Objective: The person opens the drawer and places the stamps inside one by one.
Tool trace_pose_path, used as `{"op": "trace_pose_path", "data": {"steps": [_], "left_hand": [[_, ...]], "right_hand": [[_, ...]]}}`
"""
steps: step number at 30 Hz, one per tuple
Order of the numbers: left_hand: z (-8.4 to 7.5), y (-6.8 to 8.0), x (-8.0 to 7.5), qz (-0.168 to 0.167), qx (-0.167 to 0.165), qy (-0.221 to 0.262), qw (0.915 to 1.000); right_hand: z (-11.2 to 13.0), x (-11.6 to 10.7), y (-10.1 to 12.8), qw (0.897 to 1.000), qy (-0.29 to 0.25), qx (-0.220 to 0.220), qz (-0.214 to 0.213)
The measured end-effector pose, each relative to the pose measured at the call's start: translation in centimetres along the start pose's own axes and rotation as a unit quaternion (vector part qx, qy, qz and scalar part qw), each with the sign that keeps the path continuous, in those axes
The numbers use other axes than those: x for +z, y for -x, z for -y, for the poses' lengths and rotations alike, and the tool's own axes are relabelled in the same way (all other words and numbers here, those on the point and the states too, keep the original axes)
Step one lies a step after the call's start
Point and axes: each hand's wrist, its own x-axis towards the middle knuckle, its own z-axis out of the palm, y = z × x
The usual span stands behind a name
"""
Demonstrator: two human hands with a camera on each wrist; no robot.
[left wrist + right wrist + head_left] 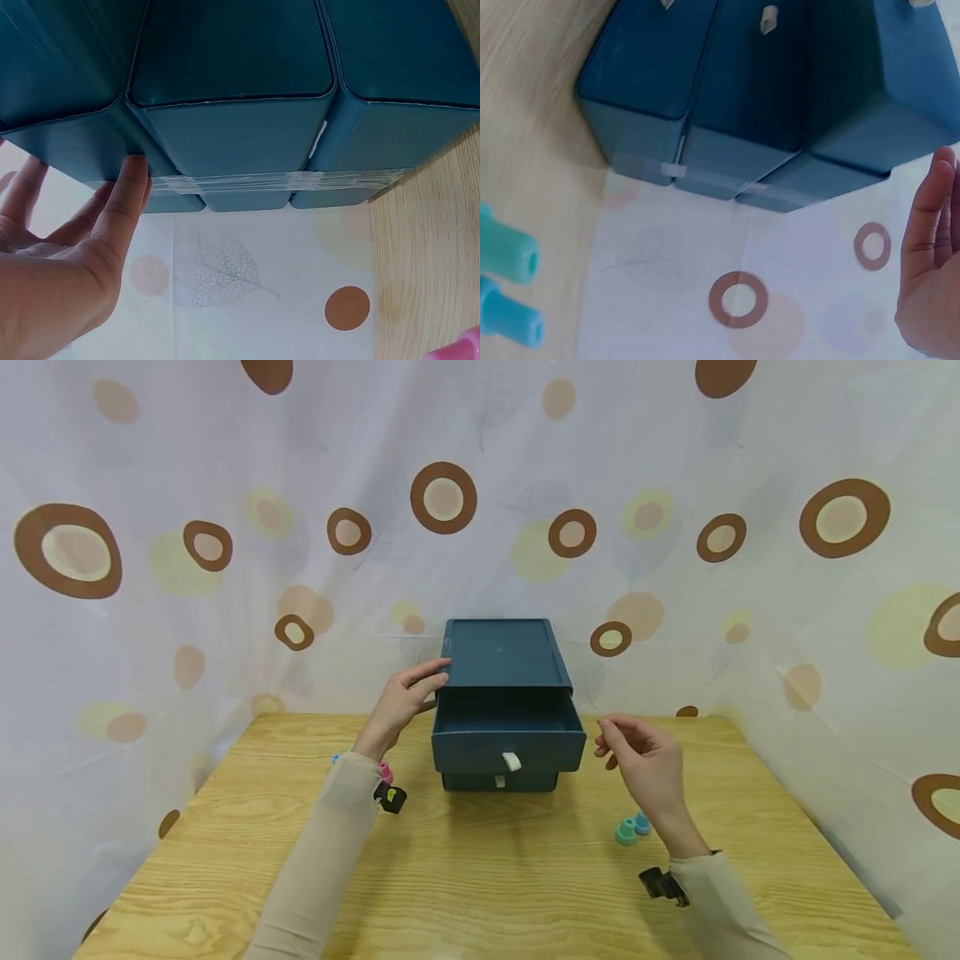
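Note:
A dark blue drawer cabinet [497, 652] stands on the table, its top drawer [472, 753] pulled well out towards me. White pull tabs [512, 762] hang on the drawer fronts. My left hand [399, 708] rests on the cabinet's left side near the upper edge; in the left wrist view its fingertips [135, 166] touch the side wall. Just right of the pulled-out drawer, my right hand [643, 764] hovers with loosely bent fingers and touches nothing. From the right wrist, that hand [934, 270] appears beside the drawer's corner, with no object visible in it.
Small green [626, 832] and blue [642, 823] stepped plastic pieces stand on the table [480, 877] below my right hand. A pink piece [386, 772] and a blue piece [335, 760] sit by my left wrist, partly hidden. A patterned curtain [480, 568] hangs behind the cabinet.

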Motion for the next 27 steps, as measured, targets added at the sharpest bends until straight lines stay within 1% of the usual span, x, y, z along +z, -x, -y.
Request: {"op": "trace_pose_path", "data": {"steps": [4, 11, 15, 19, 22, 25, 27], "left_hand": [[0.0, 0.1, 0.0, 0.002, -0.002, 0.003, 1.0000], [0.1, 0.1, -0.1, 0.004, 0.006, 0.002, 1.0000], [0.2, 0.1, 0.0, 0.002, 0.002, 0.001, 1.0000], [0.3, 0.2, 0.0, -0.001, -0.006, -0.001, 1.0000], [0.2, 0.1, 0.0, 0.000, 0.001, -0.001, 1.0000], [0.2, 0.0, 0.0, -0.001, 0.006, 0.001, 1.0000], [0.1, 0.0, 0.0, -0.002, 0.002, 0.003, 1.0000]], "right_hand": [[-0.8, -0.7, -0.2, 0.999, 0.015, 0.025, 0.020], [-1.5, -1.5, -0.5, 0.997, 0.012, 0.057, 0.055], [-2.5, -2.4, -0.5, 0.993, 0.038, 0.080, 0.075], [-3.8, -3.4, -0.4, 0.988, 0.059, 0.111, 0.092], [-4.8, -4.1, -0.5, 0.983, 0.068, 0.128, 0.116], [-5.5, -4.8, -0.7, 0.975, 0.078, 0.147, 0.148], [-5.9, -5.4, -0.7, 0.967, 0.084, 0.164, 0.173]]}}
